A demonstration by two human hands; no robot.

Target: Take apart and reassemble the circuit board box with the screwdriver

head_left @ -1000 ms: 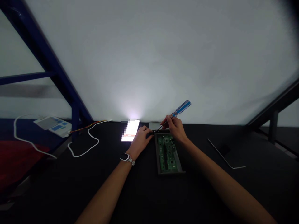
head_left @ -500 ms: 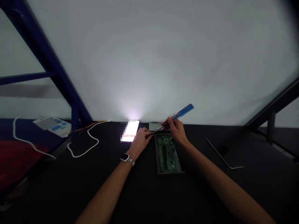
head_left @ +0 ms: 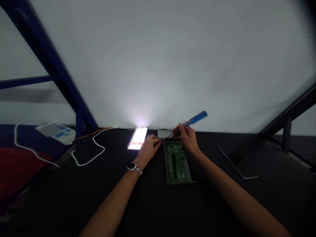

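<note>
In the head view my right hand [head_left: 188, 137] is closed around the shaft of a screwdriver [head_left: 197, 118] with a clear blue handle. The handle points up and to the right, and the shaft slants down left to the far left corner of a dark open casing. Inside that casing [head_left: 166, 168] lies a green circuit board [head_left: 179, 166]. At the same corner the fingers of my left hand [head_left: 148, 146] are pressed together by the screwdriver's tip. Something small and dark is at these fingertips; its kind cannot be made out.
A lit phone-like screen [head_left: 138, 140] lies beside my left hand. A white cable [head_left: 103, 149] loops across the black table at left, near a white and blue printed card [head_left: 58, 132]. To the right is a bent metal rod [head_left: 232, 164]. The wall [head_left: 158, 65] stands behind.
The screwdriver's handle and my right hand have shifted slightly to the right. My left hand and the casing have stayed in place.
</note>
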